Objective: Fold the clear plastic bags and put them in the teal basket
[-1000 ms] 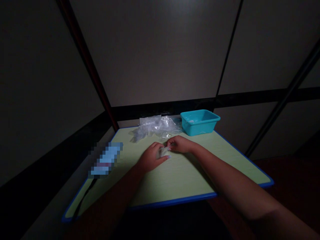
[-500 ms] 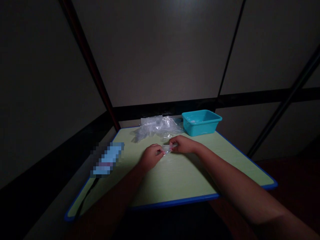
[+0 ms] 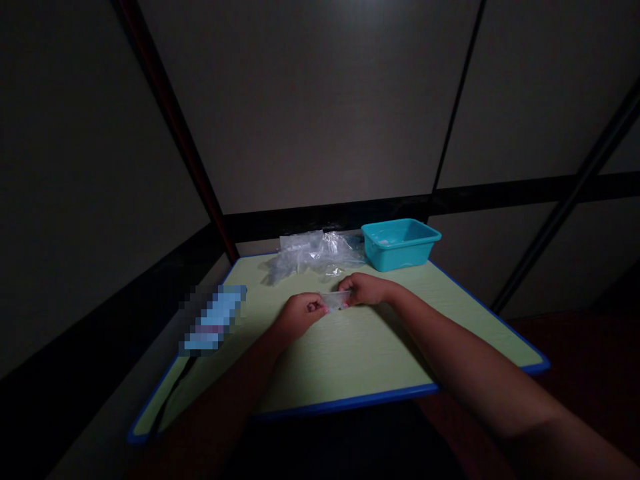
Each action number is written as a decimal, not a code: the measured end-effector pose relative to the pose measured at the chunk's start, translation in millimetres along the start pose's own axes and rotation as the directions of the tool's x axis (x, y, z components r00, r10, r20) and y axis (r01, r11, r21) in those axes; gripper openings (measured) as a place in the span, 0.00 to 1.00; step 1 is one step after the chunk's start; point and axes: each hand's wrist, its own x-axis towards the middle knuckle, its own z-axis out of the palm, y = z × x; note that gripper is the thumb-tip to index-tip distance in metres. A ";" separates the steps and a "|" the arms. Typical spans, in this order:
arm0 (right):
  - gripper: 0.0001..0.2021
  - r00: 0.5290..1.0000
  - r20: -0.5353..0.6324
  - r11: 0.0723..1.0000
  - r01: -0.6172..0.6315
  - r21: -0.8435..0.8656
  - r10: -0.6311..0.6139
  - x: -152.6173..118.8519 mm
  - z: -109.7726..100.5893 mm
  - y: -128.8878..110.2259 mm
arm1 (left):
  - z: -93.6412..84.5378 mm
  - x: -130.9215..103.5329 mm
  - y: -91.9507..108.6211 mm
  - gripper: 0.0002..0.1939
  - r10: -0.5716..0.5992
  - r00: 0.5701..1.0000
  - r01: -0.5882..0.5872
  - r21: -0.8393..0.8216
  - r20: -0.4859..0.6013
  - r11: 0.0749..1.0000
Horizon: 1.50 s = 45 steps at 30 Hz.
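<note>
Between my two hands a small clear plastic bag (image 3: 335,301) is stretched out just over the table. My left hand (image 3: 301,313) pinches its left side with thumb and fingers. On the opposite side, my right hand (image 3: 364,289) grips it the same way. Whether anything lies inside the bag is too small and dim to tell. Behind the hands lies a loose pile of clear plastic bags (image 3: 313,255). To the right of the pile stands a turquoise plastic basin (image 3: 403,253), its inside partly visible.
The pale green table (image 3: 350,360) has a blue edge and stands against a panelled wall (image 3: 320,120). A pixelated flat blue object (image 3: 215,320) lies at the table's left edge, with a dark strap (image 3: 173,397) running down from it.
The small bag is spread wider and flatter between my hands. My left hand has shifted slightly left and down; the right has barely moved.
</note>
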 end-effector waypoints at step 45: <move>0.14 0.967 0.069 0.967 0.237 0.090 -0.244 1.5 3.5 -7.6 | -18.0 6.7 -27.7 0.17 0.045 0.998 -0.009 0.643 -0.040 0.766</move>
